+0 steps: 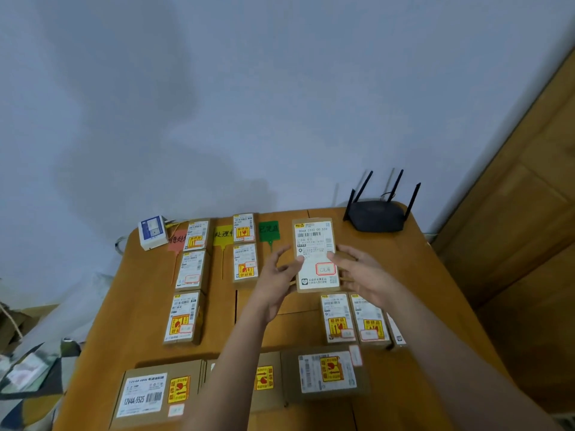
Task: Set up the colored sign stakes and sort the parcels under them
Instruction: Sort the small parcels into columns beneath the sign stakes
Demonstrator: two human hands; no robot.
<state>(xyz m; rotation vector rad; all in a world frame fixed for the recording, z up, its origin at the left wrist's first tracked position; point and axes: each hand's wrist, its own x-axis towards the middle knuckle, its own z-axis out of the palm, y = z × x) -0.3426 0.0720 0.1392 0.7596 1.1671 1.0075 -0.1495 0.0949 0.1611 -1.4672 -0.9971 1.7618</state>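
Two hands meet on one parcel (315,255), a tall brown box with a white shipping label and a red-framed stamp near its lower edge. The left hand (278,276) has its thumb on the label's left margin and its fingers spread along the box's left side; the right hand (361,273) lays its fingertips against the right edge, palm open and fingers only loosely curled. Neither hand is wrapped around the box, so the hold looks like a light pinch from both sides. I cannot tell whether the parcel rests on the table (435,275) or is lifted off it.

Just beyond the left fingertips lies the green sign stake (269,232), flat on the wood. Further to the left of those fingers lie the yellow sign stake (222,235) and the red sign stake (177,241), each with parcels lined up beside it.

With so shallow a grip, the box could tilt and slip out between the palms. A careless slide toward the left fingers could also shove the green stake askew. Below the right palm sit more small parcels (338,317), near enough for a forearm to brush them out of line. The stamp is too blurred to read, so placing it under the wrong colour is a real chance.
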